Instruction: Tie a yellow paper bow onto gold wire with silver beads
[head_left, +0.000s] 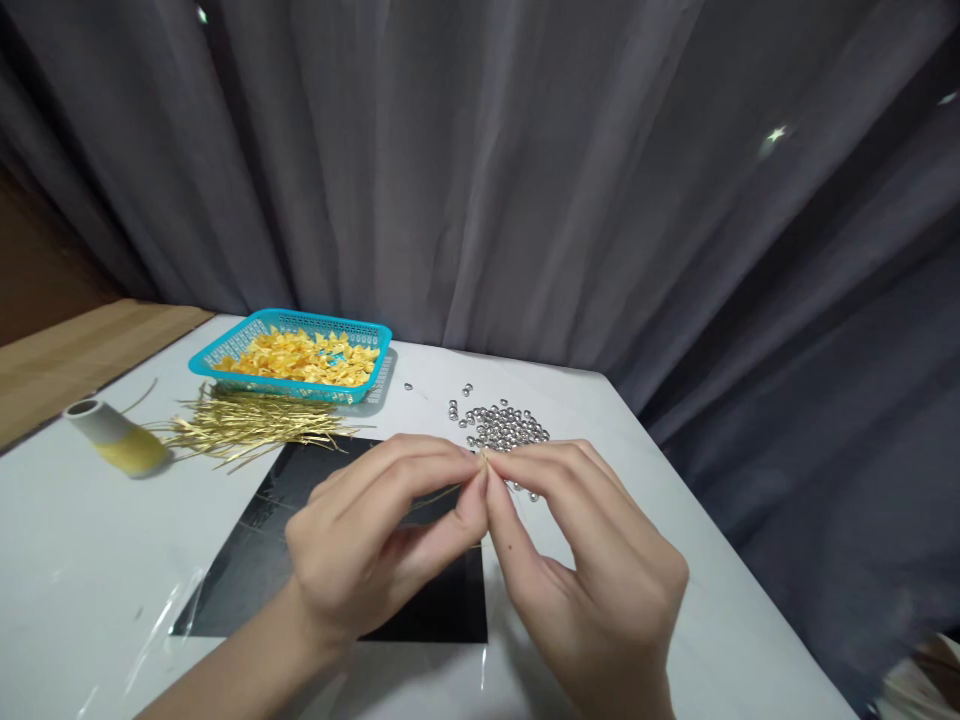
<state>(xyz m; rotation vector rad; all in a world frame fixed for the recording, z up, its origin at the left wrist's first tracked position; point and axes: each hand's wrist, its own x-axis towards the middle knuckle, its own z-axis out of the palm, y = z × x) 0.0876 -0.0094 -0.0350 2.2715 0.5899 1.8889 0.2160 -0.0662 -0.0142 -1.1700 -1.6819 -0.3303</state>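
Your left hand (360, 540) and right hand (592, 570) pinch a thin gold strand (439, 494) tip to tip; light, limp, best held near its end.

This is a handicraft workspace: a white table (97, 540) stands before a grey curtain (480, 180). On the table lie a turquoise plastic basket (247, 336) of yellow flakes (296, 358), silver beads (501, 428), gold strands (251, 425) and a spool (116, 437).

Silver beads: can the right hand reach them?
Probably yes: the silver beads lie just beyond the right hand, nothing between them on the white table top. It is pinching a thin gold strand with the left hand, so would likely release first.
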